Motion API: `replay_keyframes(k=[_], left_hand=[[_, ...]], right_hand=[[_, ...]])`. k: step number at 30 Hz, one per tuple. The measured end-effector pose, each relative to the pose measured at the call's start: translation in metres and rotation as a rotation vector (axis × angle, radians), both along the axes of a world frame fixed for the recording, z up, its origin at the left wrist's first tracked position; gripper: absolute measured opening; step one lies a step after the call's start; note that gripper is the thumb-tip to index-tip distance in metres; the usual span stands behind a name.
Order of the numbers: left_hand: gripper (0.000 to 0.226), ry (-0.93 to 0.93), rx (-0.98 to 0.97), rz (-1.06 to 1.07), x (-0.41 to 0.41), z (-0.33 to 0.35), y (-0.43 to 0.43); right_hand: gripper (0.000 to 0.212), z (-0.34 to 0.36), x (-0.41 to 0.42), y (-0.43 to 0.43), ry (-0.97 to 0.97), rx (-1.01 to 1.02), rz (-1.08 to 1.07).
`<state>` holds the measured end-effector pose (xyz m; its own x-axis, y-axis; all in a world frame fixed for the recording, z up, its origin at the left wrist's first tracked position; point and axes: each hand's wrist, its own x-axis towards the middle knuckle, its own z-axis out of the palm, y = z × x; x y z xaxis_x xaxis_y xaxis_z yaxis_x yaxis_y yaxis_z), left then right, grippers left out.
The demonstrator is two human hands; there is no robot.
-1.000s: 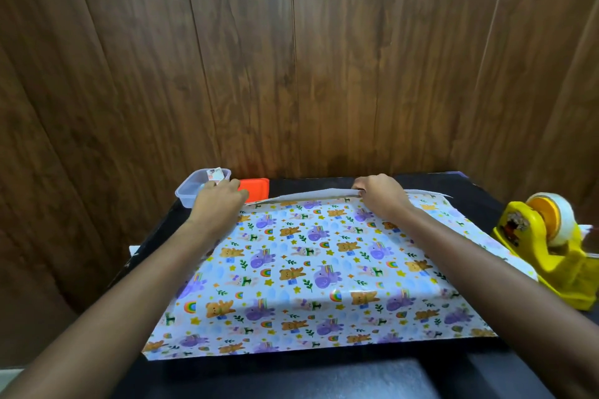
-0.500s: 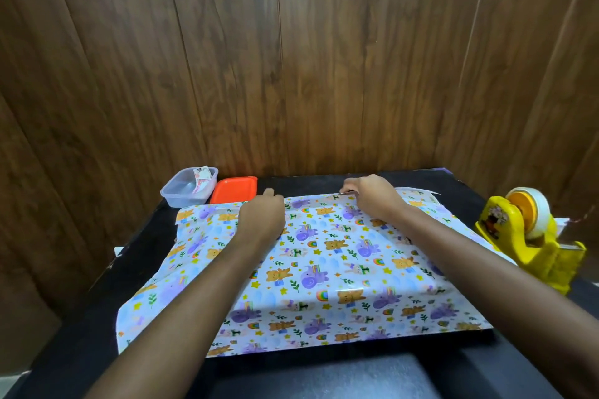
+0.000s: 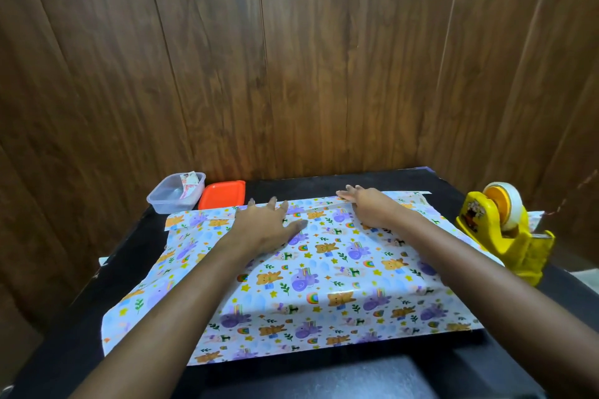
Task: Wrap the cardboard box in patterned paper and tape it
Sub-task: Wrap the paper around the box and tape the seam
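Both arms reached toward 12 o'clock. Left hand (image 3: 269,227) lay flat, fingers spread, on patterned paper (image 3: 324,288); right hand (image 3: 369,208) lay flat at its 1 o'clock edge. Neither gripped anything.

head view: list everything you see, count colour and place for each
patterned paper: 1, white with animal print, spread over the middle of the table
table: 1, black, under everything
clear container: 1, see-through, far left corner
printed scrap: 1, white and red, inside the clear container
orange lid: 1, orange, right of the container
tape dispenser: 1, yellow, right edge of the table
wood wall: brown panels, behind the table
left hand: flat on the paper
right hand: flat on the paper's far edge
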<state>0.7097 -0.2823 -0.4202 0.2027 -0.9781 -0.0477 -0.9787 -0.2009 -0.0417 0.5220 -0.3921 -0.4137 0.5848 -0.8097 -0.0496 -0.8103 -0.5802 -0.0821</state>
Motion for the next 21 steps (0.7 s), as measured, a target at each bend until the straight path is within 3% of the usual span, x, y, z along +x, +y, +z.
replay_keyframes(k=[3, 6, 13, 21], left_hand=[[0.077, 0.043, 0.031, 0.031, -0.005, -0.004, 0.002], [0.076, 0.054, 0.051, 0.037, -0.008, -0.001, 0.003], [0.06, 0.03, 0.081, 0.041, -0.01, -0.001, 0.003], [0.056, 0.058, 0.036, -0.001, -0.024, 0.003, -0.002]], right_hand=[[0.049, 0.005, -0.007, 0.003, -0.03, 0.085, -0.049], [0.053, 0.007, -0.002, 0.006, 0.007, 0.184, -0.131], [0.053, -0.01, 0.017, 0.026, 0.021, 0.149, 0.006], [0.053, -0.011, 0.009, 0.03, -0.013, 0.163, -0.138]])
